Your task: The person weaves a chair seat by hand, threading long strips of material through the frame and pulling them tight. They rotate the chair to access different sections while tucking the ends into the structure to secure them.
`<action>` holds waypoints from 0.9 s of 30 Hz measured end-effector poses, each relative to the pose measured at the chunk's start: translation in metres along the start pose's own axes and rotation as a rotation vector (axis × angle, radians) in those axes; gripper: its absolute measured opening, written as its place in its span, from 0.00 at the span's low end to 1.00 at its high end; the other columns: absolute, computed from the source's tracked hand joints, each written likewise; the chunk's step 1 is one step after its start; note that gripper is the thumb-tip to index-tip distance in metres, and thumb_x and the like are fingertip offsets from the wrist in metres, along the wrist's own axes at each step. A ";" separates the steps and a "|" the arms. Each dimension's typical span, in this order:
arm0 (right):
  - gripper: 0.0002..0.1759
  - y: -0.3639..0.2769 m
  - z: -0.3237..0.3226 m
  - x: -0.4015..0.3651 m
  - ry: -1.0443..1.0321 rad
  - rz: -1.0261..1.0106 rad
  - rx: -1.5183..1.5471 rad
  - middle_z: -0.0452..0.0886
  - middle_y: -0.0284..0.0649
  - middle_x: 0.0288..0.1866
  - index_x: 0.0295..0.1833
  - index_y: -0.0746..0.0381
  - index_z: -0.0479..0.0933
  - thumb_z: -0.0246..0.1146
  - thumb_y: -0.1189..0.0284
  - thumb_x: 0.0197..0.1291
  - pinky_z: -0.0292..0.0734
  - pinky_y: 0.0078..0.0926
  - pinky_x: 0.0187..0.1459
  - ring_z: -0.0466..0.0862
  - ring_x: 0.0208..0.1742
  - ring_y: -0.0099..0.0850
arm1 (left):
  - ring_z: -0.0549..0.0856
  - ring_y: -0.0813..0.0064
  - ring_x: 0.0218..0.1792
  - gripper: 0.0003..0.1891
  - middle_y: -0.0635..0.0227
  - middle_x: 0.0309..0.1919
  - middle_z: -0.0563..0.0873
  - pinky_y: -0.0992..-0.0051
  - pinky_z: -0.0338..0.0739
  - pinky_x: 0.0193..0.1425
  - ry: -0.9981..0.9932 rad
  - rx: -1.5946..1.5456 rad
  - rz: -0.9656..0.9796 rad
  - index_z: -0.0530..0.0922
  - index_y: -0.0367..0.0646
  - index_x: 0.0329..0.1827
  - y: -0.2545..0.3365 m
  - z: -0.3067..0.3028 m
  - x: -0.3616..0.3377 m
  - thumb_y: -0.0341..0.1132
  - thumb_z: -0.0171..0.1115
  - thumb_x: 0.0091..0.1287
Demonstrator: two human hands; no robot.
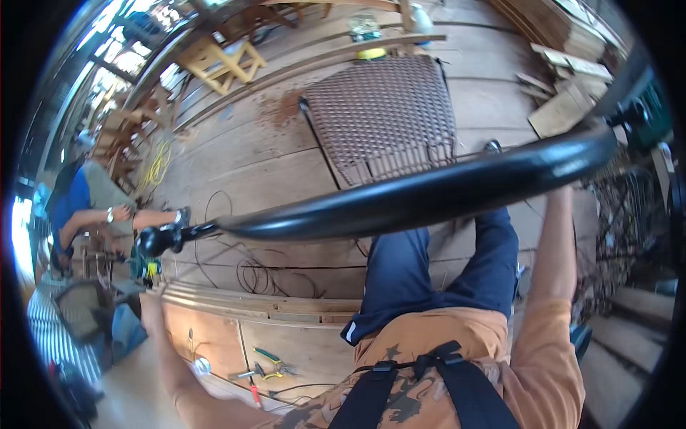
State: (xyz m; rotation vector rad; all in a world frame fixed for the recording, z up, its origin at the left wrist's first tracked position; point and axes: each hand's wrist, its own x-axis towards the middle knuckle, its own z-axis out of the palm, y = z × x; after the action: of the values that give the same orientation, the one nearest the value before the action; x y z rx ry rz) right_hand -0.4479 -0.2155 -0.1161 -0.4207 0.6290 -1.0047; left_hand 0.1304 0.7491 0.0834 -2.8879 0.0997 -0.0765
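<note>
Woven panel (382,114) lies beyond your legs (399,268); left hand (151,304), left of panel near wooden strips (264,304): grip unclear; right hand: hidden, grip unclear.

The woven panel (386,114) is checkered brown, the trousers (400,268) navy, the patterned shirt (543,357) orange.

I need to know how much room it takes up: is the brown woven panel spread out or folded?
Spread out: the woven panel shows as one broad, fanned sheet, its rows visible across it, with no fold showing.
</note>
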 end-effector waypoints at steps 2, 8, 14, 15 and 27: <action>0.07 0.035 0.019 0.000 0.194 0.048 0.044 0.78 0.40 0.34 0.39 0.64 0.76 0.61 0.73 0.57 0.72 0.32 0.42 0.77 0.36 0.35 | 0.83 0.55 0.28 0.25 0.57 0.31 0.85 0.57 0.74 0.30 -0.020 0.136 -0.231 0.79 0.36 0.38 -0.069 -0.033 -0.040 0.54 0.52 0.63; 0.15 -0.053 0.057 -0.062 0.131 -0.164 -0.146 0.74 0.38 0.25 0.31 0.61 0.72 0.45 0.68 0.67 0.72 0.30 0.34 0.74 0.30 0.32 | 0.82 0.51 0.40 0.13 0.51 0.35 0.84 0.58 0.75 0.45 -0.269 0.347 0.198 0.82 0.44 0.41 0.023 0.087 -0.013 0.38 0.52 0.63; 0.06 -0.272 0.016 -0.120 -0.167 -0.449 -0.336 0.78 0.41 0.35 0.39 0.67 0.74 0.60 0.76 0.58 0.75 0.31 0.43 0.78 0.38 0.32 | 0.76 0.74 0.30 0.22 0.65 0.35 0.79 0.73 0.69 0.34 -0.639 -0.826 0.443 0.75 0.42 0.56 0.425 0.043 -0.092 0.48 0.53 0.67; 0.06 -0.312 0.009 -0.131 -0.223 -0.469 -0.384 0.78 0.41 0.36 0.39 0.68 0.74 0.61 0.76 0.58 0.75 0.32 0.45 0.78 0.40 0.32 | 0.71 0.84 0.21 0.22 0.72 0.24 0.77 0.81 0.66 0.23 -0.747 -0.890 0.456 0.76 0.42 0.53 0.467 0.021 -0.112 0.50 0.55 0.66; 0.08 -0.210 -0.027 -0.079 -0.057 -0.314 -0.288 0.80 0.38 0.36 0.42 0.64 0.76 0.60 0.73 0.58 0.79 0.29 0.38 0.80 0.36 0.32 | 0.79 0.65 0.30 0.19 0.58 0.29 0.83 0.64 0.70 0.36 -0.257 -0.716 0.868 0.82 0.39 0.38 0.425 0.066 -0.049 0.48 0.56 0.64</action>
State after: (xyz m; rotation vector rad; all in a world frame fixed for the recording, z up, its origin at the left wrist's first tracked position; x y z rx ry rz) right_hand -0.6313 -0.2484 0.0115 -0.8180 0.6714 -1.1985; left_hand 0.0592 0.3586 -0.0892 -3.1574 1.5719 0.5918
